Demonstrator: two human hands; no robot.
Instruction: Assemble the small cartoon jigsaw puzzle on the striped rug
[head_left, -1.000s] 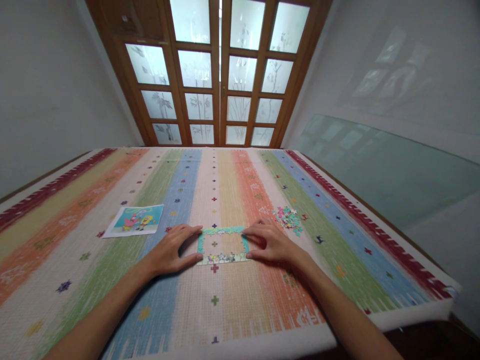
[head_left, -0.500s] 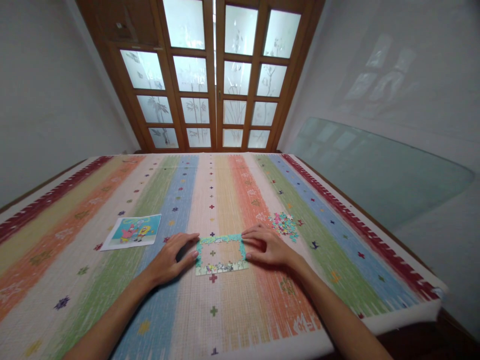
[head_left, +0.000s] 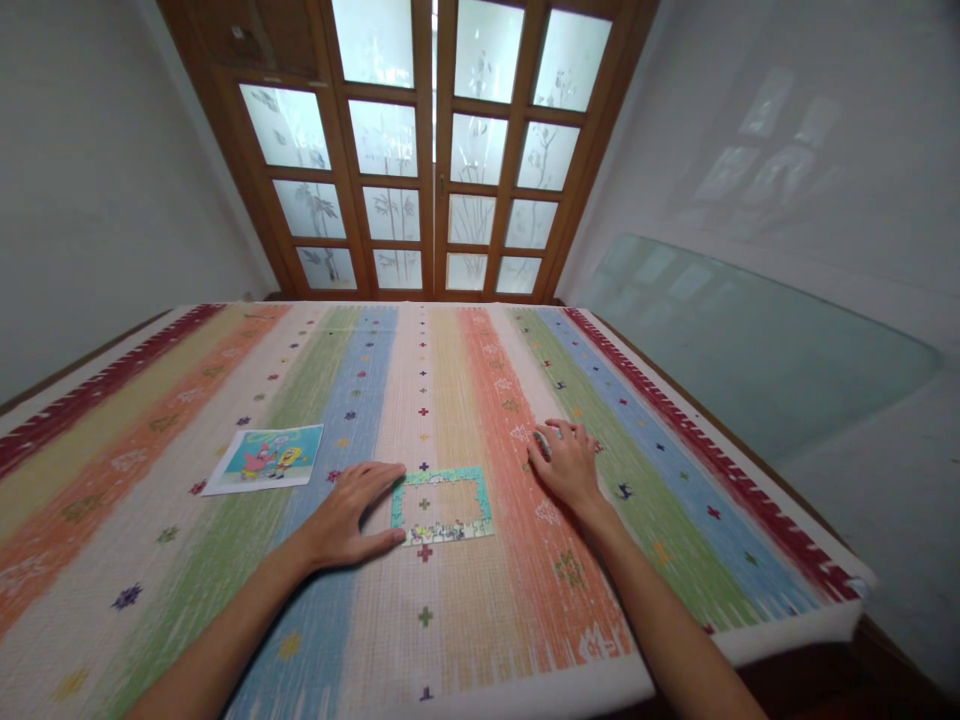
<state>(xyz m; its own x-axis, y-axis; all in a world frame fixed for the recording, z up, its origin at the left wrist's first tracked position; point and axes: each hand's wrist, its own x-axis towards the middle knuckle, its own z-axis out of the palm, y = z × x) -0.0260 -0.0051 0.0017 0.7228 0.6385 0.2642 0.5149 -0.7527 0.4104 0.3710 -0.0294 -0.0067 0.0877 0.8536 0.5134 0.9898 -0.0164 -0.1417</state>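
Note:
A rectangular frame of joined jigsaw pieces (head_left: 484, 497) lies flat on the cloth, its middle showing the cloth's stripes. My left hand (head_left: 349, 515) rests at the frame's left side, thumb and fingers spread apart, the tips touching its edge. Over to the right, my right hand (head_left: 566, 462) lies on top of the pile of loose puzzle pieces, fingers spread and slightly bent. The hand covers nearly all of the pile, so I cannot see whether a piece is under the fingertips.
A printed picture (head_left: 266, 460) of cartoon characters lies left of my left hand. The striped cloth (head_left: 427, 650) covers the broad table. Beyond its far edge stand wooden doors (head_left: 439, 230) with frosted panes. A glass panel (head_left: 765, 340) leans along the right wall.
My right hand has left the frame's right side and moved right and away onto the loose pieces. My left hand stays by the frame, its thumb and fingers slightly wider apart.

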